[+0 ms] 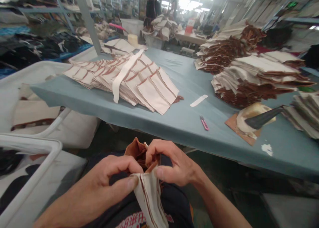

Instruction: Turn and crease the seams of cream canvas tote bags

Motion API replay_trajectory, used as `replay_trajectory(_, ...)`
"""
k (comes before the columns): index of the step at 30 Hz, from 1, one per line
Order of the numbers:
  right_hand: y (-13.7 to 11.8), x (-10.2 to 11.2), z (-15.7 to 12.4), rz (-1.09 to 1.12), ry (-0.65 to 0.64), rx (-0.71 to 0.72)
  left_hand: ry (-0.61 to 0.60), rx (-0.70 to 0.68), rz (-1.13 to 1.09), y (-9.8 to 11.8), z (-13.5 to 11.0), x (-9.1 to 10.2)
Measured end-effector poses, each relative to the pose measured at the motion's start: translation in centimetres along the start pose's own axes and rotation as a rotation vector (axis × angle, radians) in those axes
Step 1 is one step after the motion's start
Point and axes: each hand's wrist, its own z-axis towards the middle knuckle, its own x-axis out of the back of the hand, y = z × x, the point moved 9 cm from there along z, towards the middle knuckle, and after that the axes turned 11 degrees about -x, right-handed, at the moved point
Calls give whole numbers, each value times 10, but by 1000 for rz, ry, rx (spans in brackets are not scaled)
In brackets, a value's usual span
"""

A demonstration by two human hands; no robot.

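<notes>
Over my lap, both hands pinch a small cloth piece (149, 194), cream outside with brown lining and brown stitched edges. My left hand (109, 178) grips its lower cream part between thumb and curled fingers. My right hand (171, 163) is closed on the bunched brown top of the same piece. Both hands sit below the near edge of the blue-grey table (174, 121).
A fanned row of cream pieces (129, 78) with a cream strip across it lies on the table. Tall stacks (254, 75) stand at the right. Pink snips (204, 122), a small white strip (198, 100) and a dark blade-like tool (264, 117) lie nearby. White bins (32, 148) stand left.
</notes>
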Motion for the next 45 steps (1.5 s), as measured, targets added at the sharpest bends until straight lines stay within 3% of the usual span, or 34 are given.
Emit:
replay_trajectory(3, -38, -9, 0, -122, -30, 236, 45, 7, 0, -5, -8, 0)
replay_trajectory(6, -52, -10, 3, -139, -14, 283, 66, 3, -27, -7, -11, -2)
replay_trajectory(9, -45, -14, 6, -141, -75, 193, 66, 2, -72, -7, -12, -5)
replay_trajectory(14, -16, -22, 6, 46, -261, -61, 68, 50, -222, -17, -16, -10)
replay_trajectory(20, -12, -28, 4, 17, -274, -115, 31, 66, -342, -29, -21, -20)
replay_trajectory(28, -20, -28, 4, -237, -105, -137, 31, 107, -74, -24, -17, -9)
replay_trajectory(34, -14, -35, 5, -267, -142, -151, -72, 159, -62, -30, -21, -13)
replay_trajectory(39, -24, -41, 8, -329, -92, -17, -119, 123, -5, -29, -25, -13)
replay_trajectory(42, -40, -32, 3, -306, 98, 78, -14, 53, 62, -20, -24, -2)
replay_trajectory(45, -40, -24, -7, -302, 261, 13, 137, 6, 108, -10, -26, 7)
